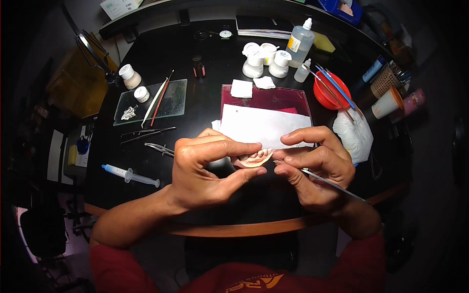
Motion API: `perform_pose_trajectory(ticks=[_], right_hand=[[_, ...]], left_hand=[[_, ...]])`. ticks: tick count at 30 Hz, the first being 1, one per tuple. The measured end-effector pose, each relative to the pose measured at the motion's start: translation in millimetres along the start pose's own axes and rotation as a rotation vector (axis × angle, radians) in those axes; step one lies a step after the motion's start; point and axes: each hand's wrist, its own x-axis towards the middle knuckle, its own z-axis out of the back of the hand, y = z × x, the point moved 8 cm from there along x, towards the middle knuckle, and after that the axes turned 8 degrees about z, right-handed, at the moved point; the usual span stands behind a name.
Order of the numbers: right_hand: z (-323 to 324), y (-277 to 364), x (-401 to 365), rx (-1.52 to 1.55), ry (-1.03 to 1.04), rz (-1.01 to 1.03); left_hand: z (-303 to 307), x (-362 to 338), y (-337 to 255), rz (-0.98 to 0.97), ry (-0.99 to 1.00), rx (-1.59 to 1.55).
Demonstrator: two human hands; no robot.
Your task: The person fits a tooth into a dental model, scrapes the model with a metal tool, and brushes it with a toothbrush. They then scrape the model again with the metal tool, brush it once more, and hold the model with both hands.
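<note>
In our left hand (202, 161) we hold a dental cast (253, 161), pinched between the thumb below and the forefinger above. The cast sits at the tips of those fingers, on the side facing our right hand (317, 168), with its row of teeth along the upper part and a pale curved rim below. We have our right hand closed in a pen-like grip around a slim metal tool (337, 186), whose shaft runs out down and to the right beneath the fingers. The right fingertips are just beside the cast's right end; we cannot tell whether the tool's tip touches it, since the fingers crowd that spot.

Both hands are above the table (220, 205), near its front edge. Just beyond the cast we see a sheet of white paper (261, 126) lying over a dark red plate (283, 97). Near the left hand, on its outer side, lie tweezers (159, 148), with a syringe (131, 176) farther left. Beyond the right hand are a bunched white cloth (352, 136) and a red bowl (325, 97) with brushes (334, 88) across it.
</note>
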Motion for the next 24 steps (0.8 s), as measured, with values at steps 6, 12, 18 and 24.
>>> perform_pose_trajectory(ticks=[6,12,18,24], right_hand=[[-0.2,0.3,-0.5,0.004,-0.005,0.024],[0.8,-7.8,2.7,0.078,-0.006,-0.006],[15.3,-28.9,4.5,0.149,0.011,-0.167],[-8.9,-25.1,-5.9,0.126,0.376,-0.394]], left_hand=[[-0.3,-1.0,2.6,0.024,0.017,-0.027],[3.0,2.1,-9.1,-0.099,0.001,0.139],[6.5,5.9,-7.2,-0.149,-0.043,0.334],[6.9,7.3,3.2,-0.082,-0.053,0.321]])
